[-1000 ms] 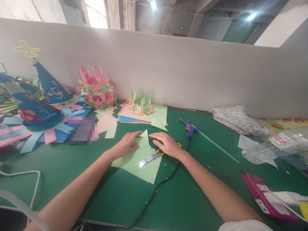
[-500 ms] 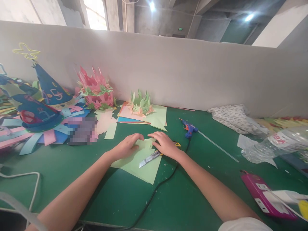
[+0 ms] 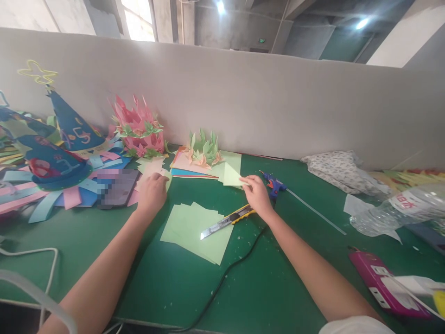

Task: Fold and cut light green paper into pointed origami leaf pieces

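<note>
My right hand pinches a small light green folded paper piece and holds it just above the table, near the stack of coloured sheets. My left hand is closed on the pale scraps to the left, with a bit of green paper at its fingers. Between the hands lies a pile of light green sheets. A yellow utility knife with its blade out rests on that pile, just below my right hand.
A blue glue gun with a black cord lies right of my right hand. Pink and green paper flowers stand at the back wall, blue cone hats left. A plastic bottle and pink power strip lie at right.
Both hands left the green pile. My right hand lifted a folded green piece up and to the right; my left hand moved left onto the pale scraps. The knife now lies uncovered.
</note>
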Available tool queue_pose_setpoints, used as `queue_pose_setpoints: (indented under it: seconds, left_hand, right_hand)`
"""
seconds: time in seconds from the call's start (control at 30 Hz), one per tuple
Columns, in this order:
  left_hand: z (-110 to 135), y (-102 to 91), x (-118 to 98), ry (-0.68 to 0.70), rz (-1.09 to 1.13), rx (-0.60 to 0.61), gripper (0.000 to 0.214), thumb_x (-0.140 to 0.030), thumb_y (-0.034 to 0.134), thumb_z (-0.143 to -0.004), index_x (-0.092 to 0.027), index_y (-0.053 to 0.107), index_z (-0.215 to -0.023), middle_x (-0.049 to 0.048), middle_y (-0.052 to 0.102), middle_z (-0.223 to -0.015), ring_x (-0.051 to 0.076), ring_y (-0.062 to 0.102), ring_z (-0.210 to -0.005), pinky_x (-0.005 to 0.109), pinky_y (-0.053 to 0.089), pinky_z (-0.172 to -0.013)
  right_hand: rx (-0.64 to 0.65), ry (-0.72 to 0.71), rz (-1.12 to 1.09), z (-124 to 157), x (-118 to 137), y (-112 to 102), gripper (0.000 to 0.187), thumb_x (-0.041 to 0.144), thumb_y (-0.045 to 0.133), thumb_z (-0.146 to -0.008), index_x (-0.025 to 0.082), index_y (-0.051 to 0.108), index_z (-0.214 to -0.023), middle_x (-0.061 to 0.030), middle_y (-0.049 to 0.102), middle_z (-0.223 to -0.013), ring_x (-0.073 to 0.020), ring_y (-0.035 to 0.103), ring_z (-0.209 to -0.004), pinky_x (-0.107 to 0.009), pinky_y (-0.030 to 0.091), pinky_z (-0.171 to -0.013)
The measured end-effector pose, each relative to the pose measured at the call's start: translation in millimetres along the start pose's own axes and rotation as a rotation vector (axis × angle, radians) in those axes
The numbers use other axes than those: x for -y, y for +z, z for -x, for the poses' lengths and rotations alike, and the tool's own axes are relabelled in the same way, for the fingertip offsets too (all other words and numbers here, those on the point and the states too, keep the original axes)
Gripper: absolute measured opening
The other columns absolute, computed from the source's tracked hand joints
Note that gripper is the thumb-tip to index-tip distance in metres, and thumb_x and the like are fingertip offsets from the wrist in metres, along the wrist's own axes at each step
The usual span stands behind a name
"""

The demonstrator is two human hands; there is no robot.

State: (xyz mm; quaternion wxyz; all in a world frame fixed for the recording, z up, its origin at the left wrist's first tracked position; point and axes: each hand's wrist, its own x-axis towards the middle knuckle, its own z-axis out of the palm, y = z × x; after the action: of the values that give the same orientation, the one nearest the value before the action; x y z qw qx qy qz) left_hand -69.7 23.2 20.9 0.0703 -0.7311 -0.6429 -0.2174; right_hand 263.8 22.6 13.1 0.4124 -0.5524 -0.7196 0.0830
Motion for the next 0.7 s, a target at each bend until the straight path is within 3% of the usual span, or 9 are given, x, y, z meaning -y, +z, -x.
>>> queue_pose_setpoints:
  seconds: [0.1, 0.17, 0.27, 0.37, 0.47, 0.57, 0.7]
  left_hand:
    - [3, 4.2, 10, -0.057, -0.111, 0.034, 0.028, -0.019, 0.040, -0.079, -0.016, 0.065, -0.091, 0.0174, 0.055, -0.102, 0.035, 0.051, -0.096, 0.048, 0.043, -0.077]
    - [5, 6.6, 12, -0.085, -0.132, 0.003, 0.024, -0.020, 0.045, -0.077, -0.015, 0.065, -0.089, 0.0190, 0.049, -0.116, 0.040, 0.044, -0.108, 0.052, 0.040, -0.081]
    - [6, 7.6, 10, -0.077, -0.123, -0.056, 0.023, -0.018, 0.047, -0.076, -0.014, 0.063, -0.092, 0.0182, 0.038, -0.131, 0.043, 0.025, -0.125, 0.058, 0.028, -0.094]
    - [2, 5.1, 2, 0.003, -0.021, -0.024, 0.027, -0.021, 0.040, -0.083, -0.018, 0.059, -0.101, 0.0140, 0.041, -0.130, 0.036, 0.030, -0.125, 0.053, 0.027, -0.098]
    - [1, 0.6, -13, 0.130, 0.189, 0.116, 0.032, -0.038, 0.038, -0.087, -0.020, 0.058, -0.105, 0.0108, 0.052, -0.115, 0.028, 0.044, -0.112, 0.044, 0.033, -0.097]
    - [7, -3.8, -27, 0.250, 0.345, 0.352, 0.044, -0.055, 0.045, -0.081, -0.021, 0.058, -0.107, 0.0100, 0.052, -0.108, 0.027, 0.047, -0.104, 0.042, 0.038, -0.092]
    - [16, -8.2, -38, 0.303, 0.412, 0.514, 0.053, -0.063, 0.050, -0.073, -0.024, 0.056, -0.109, 0.0092, 0.050, -0.106, 0.029, 0.046, -0.100, 0.043, 0.040, -0.086]
  right_hand:
    - [0.028, -0.066, 0.230, 2, 2, -3, 0.033, 0.025, 0.050, -0.081, 0.017, 0.058, -0.112, -0.0159, 0.044, -0.122, -0.0310, 0.047, -0.109, -0.048, 0.041, -0.090]
    - [0.115, -0.139, 0.313, 4, 12, -7, 0.034, 0.031, 0.053, -0.082, 0.020, 0.058, -0.113, -0.0142, 0.043, -0.126, -0.0333, 0.040, -0.117, -0.052, 0.034, -0.094]
    - [0.325, -0.209, 0.315, 7, 31, -17, 0.035, 0.042, 0.055, -0.080, 0.026, 0.059, -0.111, -0.0108, 0.046, -0.126, -0.0334, 0.037, -0.119, -0.055, 0.027, -0.096]
    - [0.708, -0.235, 0.137, 8, 42, -27, 0.044, 0.052, 0.061, -0.073, 0.032, 0.056, -0.112, -0.0056, 0.050, -0.119, -0.0285, 0.045, -0.111, -0.045, 0.038, -0.089]
    - [0.851, -0.214, 0.047, 8, 44, -32, 0.049, 0.048, 0.069, -0.066, 0.030, 0.056, -0.110, -0.0045, 0.055, -0.108, -0.0266, 0.048, -0.104, -0.039, 0.042, -0.083]
    - [0.882, -0.163, -0.031, 7, 42, -31, 0.027, 0.038, 0.062, -0.074, 0.026, 0.061, -0.099, -0.0036, 0.057, -0.096, -0.0207, 0.053, -0.088, -0.032, 0.044, -0.071]
    - [0.849, -0.099, -0.068, 5, 36, -30, 0.017, 0.032, 0.056, -0.079, 0.023, 0.062, -0.092, -0.0030, 0.057, -0.089, -0.0163, 0.053, -0.077, -0.028, 0.043, -0.064]
